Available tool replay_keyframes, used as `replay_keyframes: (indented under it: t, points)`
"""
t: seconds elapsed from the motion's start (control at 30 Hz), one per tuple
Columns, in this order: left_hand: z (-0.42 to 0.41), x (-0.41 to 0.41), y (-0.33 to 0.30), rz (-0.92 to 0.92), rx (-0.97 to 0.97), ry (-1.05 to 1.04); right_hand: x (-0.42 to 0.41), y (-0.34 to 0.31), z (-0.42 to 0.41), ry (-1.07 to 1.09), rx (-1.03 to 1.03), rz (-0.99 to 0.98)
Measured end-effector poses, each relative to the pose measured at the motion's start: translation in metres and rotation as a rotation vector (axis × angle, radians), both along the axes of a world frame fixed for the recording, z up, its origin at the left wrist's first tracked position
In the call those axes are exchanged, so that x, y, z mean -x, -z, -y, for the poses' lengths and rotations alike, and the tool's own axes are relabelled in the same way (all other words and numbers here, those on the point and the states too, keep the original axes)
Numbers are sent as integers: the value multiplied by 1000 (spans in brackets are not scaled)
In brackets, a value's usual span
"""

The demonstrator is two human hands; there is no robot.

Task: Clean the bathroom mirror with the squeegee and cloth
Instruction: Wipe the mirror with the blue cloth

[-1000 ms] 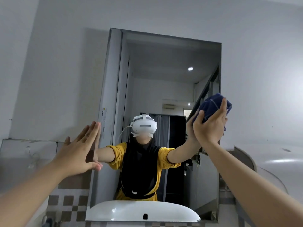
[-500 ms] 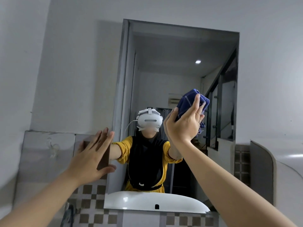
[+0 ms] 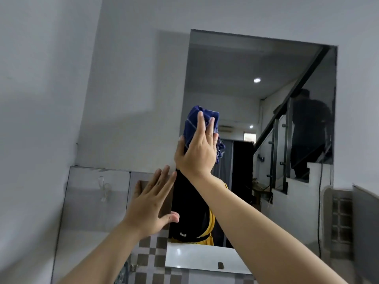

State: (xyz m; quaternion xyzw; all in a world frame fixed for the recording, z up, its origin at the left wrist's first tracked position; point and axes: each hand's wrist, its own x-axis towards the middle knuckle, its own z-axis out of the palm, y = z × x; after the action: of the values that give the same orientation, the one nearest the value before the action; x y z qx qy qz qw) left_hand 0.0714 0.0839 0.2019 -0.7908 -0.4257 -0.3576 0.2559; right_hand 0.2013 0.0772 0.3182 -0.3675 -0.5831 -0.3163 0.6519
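Mirror: frameless rectangular pane on a grey wall, now filling the right half of the view, where half a second ago it sat nearer the centre. Its glass reflects a ceiling light, a staircase railing and the person's black-and-yellow clothing. Basin: white, just below the mirror's bottom edge. Tiled strip: brown-and-white checks, at the lower left of the mirror.

Right hand: has crossed from the mirror's middle to its left edge. Fingers are extended and pressed flat over the cloth, pinning it to the glass; this grip is a flat-palm press, not a closed fist. Left hand: open, fingers spread, holding nothing, laid against the wall and the mirror's lower left edge, much as before.

Cloth: dark blue with thin pale lines, bunched. It lies under the right hand's fingers, its bulk showing above and left of the fingertips, with a frayed corner hanging out on the right side of the hand.
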Motion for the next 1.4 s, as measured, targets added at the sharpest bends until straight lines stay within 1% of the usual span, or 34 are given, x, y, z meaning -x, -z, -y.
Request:
replay_keyframes:
  t: [0.13,0.3,0.37,0.43,0.53,0.8,0.97,1.07,1.17,1.3,1.4]
  points:
    - [-4,1,3,-4,-38,-9,7,8,-5,16,-3,229]
    - [-6,2,7,8,-55,21,-26,15,-1,43,68,547]
    - [-6,2,8,10,-34,19,-46,19,2,82,87,623]
    - [-7,3,8,23,-28,15,-68,23,6,100,100,634]
    - [-7,3,9,45,-12,23,-107,29,13,112,98,573]
    - [-7,1,9,20,17,-22,-216,26,31,239,115,384]
    - [-6,0,9,34,21,-45,-273,24,33,225,111,195]
    - [-4,-3,10,33,15,-68,-300,32,38,221,101,14]
    - [-2,-5,10,32,13,-99,-309,44,41,204,94,-139]
    - [1,-9,16,75,9,-88,-291,61,37,174,86,-315]
    - [3,-13,23,112,20,-56,-265,83,32,132,87,-360]
